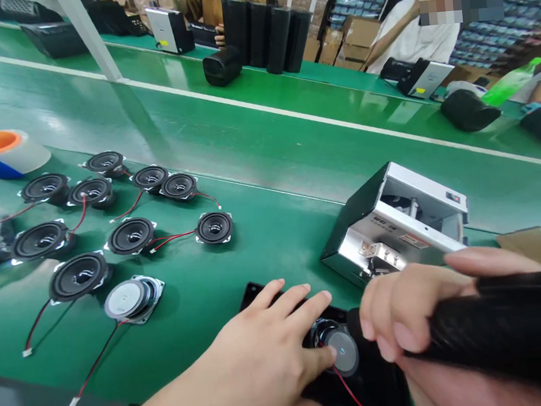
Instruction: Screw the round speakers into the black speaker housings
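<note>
Well, at six o'clock my left hand rests spread on a weighty speaker driver, best held by its rim; my right hand clamps a stiff black tube.

The left hand rests on a round wired speaker driver between both hands; the right hand grips a long cylindrical speaker housing. Left of the left hand lie more round wired drivers. Ahead of the right hand sits a tilted sheet-metal bench machine, with a cardboard carton to its right.
</note>
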Motion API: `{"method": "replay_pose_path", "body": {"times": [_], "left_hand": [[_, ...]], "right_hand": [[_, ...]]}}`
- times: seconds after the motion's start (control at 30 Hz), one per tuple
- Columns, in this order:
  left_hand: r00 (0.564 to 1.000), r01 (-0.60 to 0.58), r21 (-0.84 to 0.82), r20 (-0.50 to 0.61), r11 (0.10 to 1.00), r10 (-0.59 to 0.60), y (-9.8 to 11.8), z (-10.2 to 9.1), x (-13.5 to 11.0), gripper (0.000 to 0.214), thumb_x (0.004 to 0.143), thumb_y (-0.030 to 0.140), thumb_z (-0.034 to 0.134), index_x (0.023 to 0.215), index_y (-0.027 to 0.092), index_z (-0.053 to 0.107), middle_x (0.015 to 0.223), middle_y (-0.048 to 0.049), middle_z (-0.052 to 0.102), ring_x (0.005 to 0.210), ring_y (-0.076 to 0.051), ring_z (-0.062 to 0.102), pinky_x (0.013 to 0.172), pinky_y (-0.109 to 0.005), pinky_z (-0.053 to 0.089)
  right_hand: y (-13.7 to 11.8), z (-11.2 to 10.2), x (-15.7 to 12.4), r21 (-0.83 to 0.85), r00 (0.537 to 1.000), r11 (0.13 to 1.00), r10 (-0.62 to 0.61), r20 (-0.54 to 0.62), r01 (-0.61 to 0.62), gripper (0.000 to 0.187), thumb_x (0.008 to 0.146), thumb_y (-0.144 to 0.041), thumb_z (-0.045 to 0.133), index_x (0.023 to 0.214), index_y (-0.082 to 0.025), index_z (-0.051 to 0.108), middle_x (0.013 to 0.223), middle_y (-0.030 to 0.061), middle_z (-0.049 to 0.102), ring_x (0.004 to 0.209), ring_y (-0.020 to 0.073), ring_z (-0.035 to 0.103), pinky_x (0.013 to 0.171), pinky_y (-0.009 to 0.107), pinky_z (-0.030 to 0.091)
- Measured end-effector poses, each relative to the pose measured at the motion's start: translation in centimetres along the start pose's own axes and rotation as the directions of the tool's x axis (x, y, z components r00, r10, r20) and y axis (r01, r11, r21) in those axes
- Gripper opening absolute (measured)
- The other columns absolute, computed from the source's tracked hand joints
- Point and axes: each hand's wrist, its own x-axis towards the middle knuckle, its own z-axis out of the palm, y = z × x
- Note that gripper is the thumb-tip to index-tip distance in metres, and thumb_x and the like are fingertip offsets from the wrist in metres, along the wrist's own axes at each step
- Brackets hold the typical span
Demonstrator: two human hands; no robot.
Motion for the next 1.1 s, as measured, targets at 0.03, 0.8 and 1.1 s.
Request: {"method": "replay_pose_path", "body": {"times": [0.03, 0.8, 1.1], "left_hand": [[1.000, -0.006, -0.001, -0.001, 1.000, 0.006, 0.0, 0.0, 0.0, 0.048, 0.097, 0.065, 0.076, 0.135, 0.035, 0.074, 0.173, -0.0137, 0.046, 0.156, -0.038, 0.048, 0.127, -0.067, 0.040], [0.999, -0.033, -0.013, -0.017, 0.999, 0.033, -0.2, -0.5, 0.2, 0.049, 0.099, 0.065, 0.074, 0.135, 0.033, 0.078, 0.166, -0.0102, 0.052, 0.148, -0.038, 0.053, 0.120, -0.061, 0.045], [0.998, -0.040, 0.017, -0.041, 0.999, 0.041, -0.1, -0.4, 0.4, 0.051, 0.095, 0.065, 0.079, 0.131, 0.028, 0.079, 0.154, -0.0123, 0.062, 0.148, -0.039, 0.054, 0.123, -0.062, 0.044]], "right_hand": [[0.4, 0.4, 0.3, 0.000, 0.999, 1.000, -0.016, 0.031, 0.016, 0.025, 0.106, -0.055, 0.068, 0.123, -0.040, 0.078, 0.068, 0.0020, 0.072, 0.053, 0.0254, 0.066, 0.053, 0.043, 0.060], [3.3, 2.3, 0.2, 0.022, 0.990, 0.994, -0.107, -0.088, 0.109, 0.050, 0.092, -0.074, 0.076, 0.119, -0.031, 0.080, 0.065, 0.0026, 0.067, 0.049, 0.0216, 0.058, 0.049, 0.035, 0.053], [4.2, 2.5, 0.9, 0.105, 0.995, 0.991, -0.091, 0.040, 0.087, 0.066, 0.084, -0.087, 0.074, 0.109, -0.027, 0.082, 0.062, 0.0025, 0.067, 0.046, 0.0221, 0.058, 0.044, 0.033, 0.050]]}}
